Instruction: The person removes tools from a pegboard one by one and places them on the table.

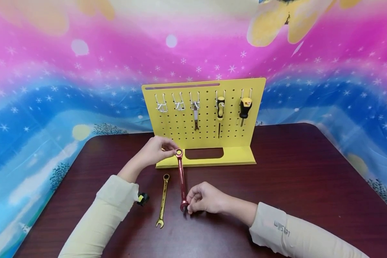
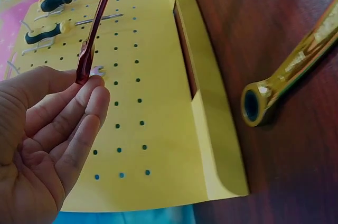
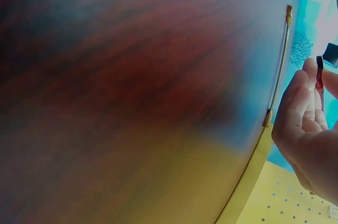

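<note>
A patterned cloth [image 1: 109,61], pink above and blue below, hangs behind the dark wood-grain table [image 1: 309,179]. On the table stands the yellow pegboard [image 1: 209,129], upright on its flat foot. My left hand [image 1: 156,150] is farther out, at the board's lower left; my right hand [image 1: 209,198] is closer to my body. Between them, in front of the board, spans the red wrench [image 1: 182,179]: its long axis runs from the ring end, outward at my left fingertips, to the open end, inward at my right. Both hands grasp it, so neither is nearer; the left is nearer the board. Pose: left forearm rising from the lower left, thumb and fingertips pinching the ring end; right forearm entering from the lower right, thumb and fingers pinching the open end. The gold wrench [image 1: 163,200] lies on the table left of the red one, ring end toward the board. On the board hang a slim screwdriver [image 1: 220,109], a stubby screwdriver [image 1: 244,111] and a small wrench [image 1: 196,116]; smallest, white hooks [image 1: 161,106] project at upper left
</note>
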A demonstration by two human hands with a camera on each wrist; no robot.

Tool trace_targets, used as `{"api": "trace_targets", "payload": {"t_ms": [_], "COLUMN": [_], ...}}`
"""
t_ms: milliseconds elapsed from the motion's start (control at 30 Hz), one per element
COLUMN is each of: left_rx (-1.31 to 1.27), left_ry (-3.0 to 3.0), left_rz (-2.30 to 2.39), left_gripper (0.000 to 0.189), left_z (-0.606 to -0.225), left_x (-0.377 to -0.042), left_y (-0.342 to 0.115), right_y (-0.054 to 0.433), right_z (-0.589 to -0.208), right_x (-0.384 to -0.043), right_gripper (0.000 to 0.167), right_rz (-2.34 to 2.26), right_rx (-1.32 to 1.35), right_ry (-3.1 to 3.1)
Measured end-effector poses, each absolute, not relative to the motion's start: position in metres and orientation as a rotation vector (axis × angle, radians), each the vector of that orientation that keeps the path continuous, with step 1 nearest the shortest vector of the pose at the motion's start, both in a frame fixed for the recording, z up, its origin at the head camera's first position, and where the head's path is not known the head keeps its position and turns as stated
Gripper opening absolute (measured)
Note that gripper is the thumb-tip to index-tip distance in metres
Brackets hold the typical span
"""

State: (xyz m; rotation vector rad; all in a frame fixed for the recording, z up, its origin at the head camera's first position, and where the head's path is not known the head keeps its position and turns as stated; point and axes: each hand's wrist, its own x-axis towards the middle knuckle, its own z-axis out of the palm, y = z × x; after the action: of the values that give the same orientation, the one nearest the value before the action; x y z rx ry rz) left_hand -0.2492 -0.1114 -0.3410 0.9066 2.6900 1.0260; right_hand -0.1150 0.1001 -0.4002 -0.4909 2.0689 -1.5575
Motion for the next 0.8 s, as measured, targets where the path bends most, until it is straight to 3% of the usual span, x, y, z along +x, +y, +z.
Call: {"api": "trace_targets", "payload": {"t_ms": [800], "left_rx": [0.907], "left_ry": [2.486], "left_rz": [1.046], "left_gripper": [0.012], "left_z": [-0.379], "left_x": [-0.246], "left_y": [-0.109], "right_y": [0.095], "right_z": [-0.403], "right_x": [-0.1], "right_gripper": [0.006], "right_rz": [-1.456], "right_rx": [-0.457], "right_ry": [2.052]}}
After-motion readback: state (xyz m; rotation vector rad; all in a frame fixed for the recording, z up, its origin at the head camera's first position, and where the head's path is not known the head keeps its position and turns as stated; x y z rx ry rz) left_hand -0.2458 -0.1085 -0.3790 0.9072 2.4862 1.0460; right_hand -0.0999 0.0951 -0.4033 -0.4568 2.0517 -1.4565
